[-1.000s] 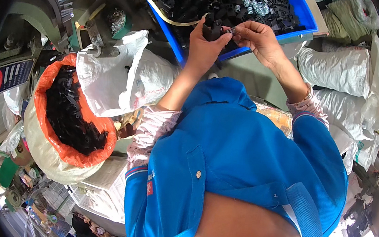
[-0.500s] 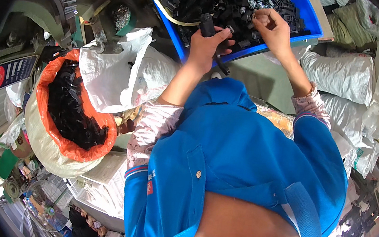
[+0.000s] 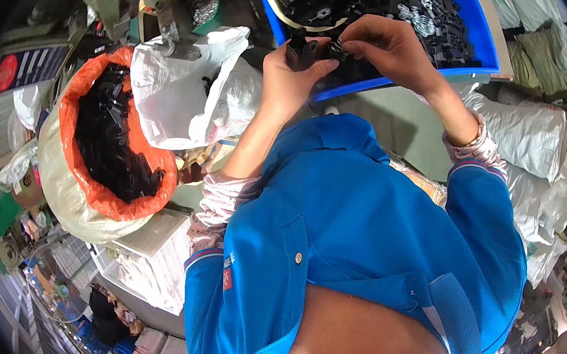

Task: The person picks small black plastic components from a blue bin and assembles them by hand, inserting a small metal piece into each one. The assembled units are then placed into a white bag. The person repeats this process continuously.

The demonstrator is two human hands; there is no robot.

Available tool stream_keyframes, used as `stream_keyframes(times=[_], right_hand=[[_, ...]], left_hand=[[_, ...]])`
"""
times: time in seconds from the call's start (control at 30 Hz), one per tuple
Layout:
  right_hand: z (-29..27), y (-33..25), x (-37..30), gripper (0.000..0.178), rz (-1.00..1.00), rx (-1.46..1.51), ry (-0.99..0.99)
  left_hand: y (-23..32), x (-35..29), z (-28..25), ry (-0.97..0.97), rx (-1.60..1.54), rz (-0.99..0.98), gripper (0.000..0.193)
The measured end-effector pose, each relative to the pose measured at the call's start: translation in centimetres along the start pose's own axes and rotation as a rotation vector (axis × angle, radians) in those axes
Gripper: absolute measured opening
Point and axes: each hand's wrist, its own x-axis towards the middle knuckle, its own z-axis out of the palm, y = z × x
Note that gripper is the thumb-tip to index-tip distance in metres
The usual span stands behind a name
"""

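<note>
Black part (image 3: pixel 298 44): sitting in the left hand, at the left edge of the blue tray (image 3: pixel 351 90), looking hard and matte with a rounded end.
Spring (image 3: pixel 339 48): showing its wire coils just beside the left thumb; whether it is touching the black part, I cannot tell.
Left hand (image 3: pixel 285 82): curling around the black part, thumb pointing toward the spring.
Right hand (image 3: pixel 399 55): narrowing to a pinch, thumb and forefinger holding the spring.
Spring risk: possibly flicking loose if the fingertips are squeezing it unevenly, and getting lost among dark pieces.
Black part risk: perhaps twisting in the palm if a sideways push is loading it.
Blue tray contents: blocky black pieces (image 3: pixel 451 21) surrounding shiny silver springs (image 3: pixel 421 20).
Cream tray (image 3: pixel 280 15): curving its smooth rim inside the blue one.
White sack (image 3: pixel 174 86): creasing in stiff woven folds.
Orange liner (image 3: pixel 87 188): wrinkling glossily around slender black pieces (image 3: pixel 109 127).
</note>
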Motion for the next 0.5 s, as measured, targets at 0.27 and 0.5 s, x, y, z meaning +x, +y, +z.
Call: stream_keyframes(times=[0.27, 0.5], right_hand=[[2.4, -1.7, 5.3, 0.008, -0.433, -0.389, -0.234], [7.3, -0.8, 5.4, 0.028, 0.296, 0.442, -0.151]], left_hand=[[2.1, -1.9, -2.6, 0.135, 0.153, 0.034, 0.037], [1.0, -3.5, -5.7, 0.398, 0.038, 0.208, 0.034]])
